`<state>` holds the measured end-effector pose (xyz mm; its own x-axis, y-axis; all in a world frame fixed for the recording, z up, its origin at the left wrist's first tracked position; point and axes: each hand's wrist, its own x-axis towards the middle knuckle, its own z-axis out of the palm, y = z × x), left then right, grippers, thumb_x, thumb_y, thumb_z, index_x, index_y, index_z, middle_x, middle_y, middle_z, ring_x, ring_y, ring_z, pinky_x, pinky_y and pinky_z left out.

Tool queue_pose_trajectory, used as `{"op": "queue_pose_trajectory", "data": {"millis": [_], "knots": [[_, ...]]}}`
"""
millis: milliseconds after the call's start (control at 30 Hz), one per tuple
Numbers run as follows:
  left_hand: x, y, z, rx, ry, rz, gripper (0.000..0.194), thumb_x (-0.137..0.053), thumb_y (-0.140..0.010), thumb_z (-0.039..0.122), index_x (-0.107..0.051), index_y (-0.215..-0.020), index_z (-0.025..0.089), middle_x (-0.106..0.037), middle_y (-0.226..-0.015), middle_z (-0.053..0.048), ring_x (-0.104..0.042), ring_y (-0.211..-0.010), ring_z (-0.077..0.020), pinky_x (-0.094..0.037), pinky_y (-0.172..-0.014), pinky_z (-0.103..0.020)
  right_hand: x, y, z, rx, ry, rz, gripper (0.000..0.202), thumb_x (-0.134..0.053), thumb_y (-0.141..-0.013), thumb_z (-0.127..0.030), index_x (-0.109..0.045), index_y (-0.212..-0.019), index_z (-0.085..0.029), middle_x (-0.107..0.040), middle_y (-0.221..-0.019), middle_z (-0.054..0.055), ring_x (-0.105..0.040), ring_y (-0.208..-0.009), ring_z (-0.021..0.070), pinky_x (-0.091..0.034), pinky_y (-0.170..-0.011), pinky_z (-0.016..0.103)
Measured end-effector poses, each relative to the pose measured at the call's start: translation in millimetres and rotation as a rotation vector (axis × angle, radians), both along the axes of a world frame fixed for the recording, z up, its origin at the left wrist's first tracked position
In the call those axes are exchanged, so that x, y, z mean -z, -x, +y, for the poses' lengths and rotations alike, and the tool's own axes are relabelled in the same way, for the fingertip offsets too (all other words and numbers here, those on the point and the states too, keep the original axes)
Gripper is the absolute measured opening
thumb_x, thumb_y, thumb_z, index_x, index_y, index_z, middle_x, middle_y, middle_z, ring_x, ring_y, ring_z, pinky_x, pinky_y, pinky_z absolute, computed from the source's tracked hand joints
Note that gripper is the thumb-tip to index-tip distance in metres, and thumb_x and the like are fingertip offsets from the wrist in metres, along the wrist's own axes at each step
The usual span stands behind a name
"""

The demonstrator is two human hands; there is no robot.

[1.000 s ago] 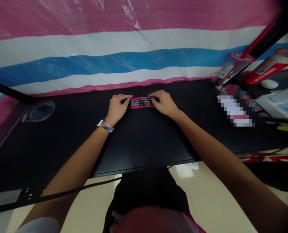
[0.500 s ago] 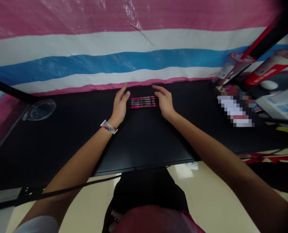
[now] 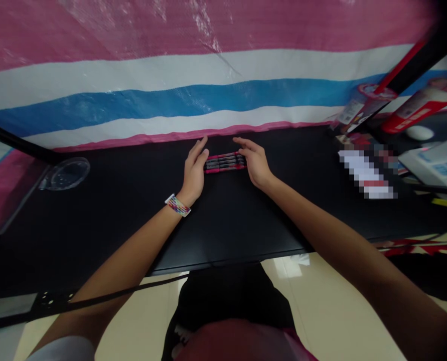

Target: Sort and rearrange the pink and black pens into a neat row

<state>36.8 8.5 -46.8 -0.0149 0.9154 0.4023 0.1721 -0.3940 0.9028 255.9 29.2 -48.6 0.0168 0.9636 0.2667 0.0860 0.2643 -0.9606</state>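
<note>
Several pens with pink and dark parts (image 3: 225,163) lie side by side in a row on the black table (image 3: 231,220). At their left ends is my left hand (image 3: 195,169), fingers extended and thumb raised, the palm edge by the pens. My right hand (image 3: 256,161) is at the right ends, its fingers stretched and slightly curved inward. The two palms face each other across the row. Whether the hands press on the pen ends is hard to tell. A colourful band (image 3: 178,205) is round my left wrist.
A clear plastic lid (image 3: 67,174) lies at the left. On the right are a clear cup (image 3: 362,108), a red and white container (image 3: 421,108), a white round object (image 3: 419,133) and a blurred white item (image 3: 366,175). A striped sheet (image 3: 193,98) hangs behind the table.
My left hand has shifted slightly right and nearer to me, with the pens' left ends slightly lower in view. The right hand has barely moved. The view has tilted a little.
</note>
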Motion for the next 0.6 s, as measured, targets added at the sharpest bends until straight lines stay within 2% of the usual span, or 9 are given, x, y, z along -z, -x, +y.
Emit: {"op": "queue_pose_trajectory", "data": {"millis": [133,200,300,367,467,600], "knots": [[-1.9,0,-3,-0.023,-0.009,-0.003,0.041,-0.065,-0.112,0.057,-0.076,-0.148,0.041,-0.066,-0.168,-0.002,-0.048,-0.170,-0.0307,-0.036,-0.142,-0.061,-2.6,1,-6,0.009,0.012,-0.003,0.049,-0.058,-0.089,-0.017,-0.083,-0.131,-0.025,-0.077,-0.154,0.008,-0.058,-0.161,0.0287,-0.040,-0.138,0.055],[-4.1,3,-4,-0.031,-0.016,0.010,0.039,-0.063,-0.113,0.054,-0.077,-0.146,0.038,-0.068,-0.167,-0.004,-0.050,-0.169,-0.0300,-0.034,-0.143,-0.059,-7.0,1,-10,0.030,0.001,-0.027,0.041,-0.060,-0.091,-0.018,-0.085,-0.122,-0.025,-0.079,-0.150,0.010,-0.061,-0.159,0.0307,-0.041,-0.136,0.057],[-7.4,11,-1,-0.053,-0.021,0.032,0.038,-0.062,-0.114,0.049,-0.079,-0.145,0.034,-0.070,-0.164,-0.006,-0.057,-0.162,-0.0287,-0.034,-0.143,-0.055,-17.1,-1,-21,0.048,-0.117,-0.186,0.023,-0.062,-0.096,-0.022,-0.085,-0.097,-0.025,-0.085,-0.134,0.010,-0.064,-0.154,0.0361,-0.037,-0.137,0.065],[-8.2,19,3,-0.085,-0.025,0.044,0.037,-0.064,-0.113,0.048,-0.080,-0.142,0.031,-0.072,-0.161,-0.007,-0.062,-0.158,-0.0289,-0.036,-0.142,-0.054,-23.8,-1,-30,0.011,-0.234,-0.348,0.018,-0.067,-0.097,-0.024,-0.083,-0.089,-0.027,-0.084,-0.135,0.009,-0.062,-0.153,0.0395,-0.038,-0.135,0.069],[-7.5,28,9,-0.144,-0.027,0.067,0.036,-0.066,-0.111,0.049,-0.081,-0.138,0.029,-0.075,-0.156,-0.009,-0.064,-0.154,-0.0296,-0.039,-0.141,-0.053,-29.0,2,-41,-0.075,-0.374,-0.518,0.012,-0.073,-0.094,-0.023,-0.084,-0.090,-0.027,-0.080,-0.144,0.010,-0.054,-0.158,0.0433,-0.040,-0.133,0.072],[-8.0,32,12,-0.159,-0.028,0.102,0.034,-0.065,-0.112,0.048,-0.082,-0.134,0.029,-0.077,-0.150,-0.009,-0.067,-0.150,-0.0293,-0.042,-0.138,-0.051,-28.8,6,-48,-0.178,-0.462,-0.630,0.011,-0.075,-0.092,-0.021,-0.083,-0.091,-0.027,-0.076,-0.150,0.009,-0.049,-0.161,0.0438,-0.037,-0.134,0.072]]}}
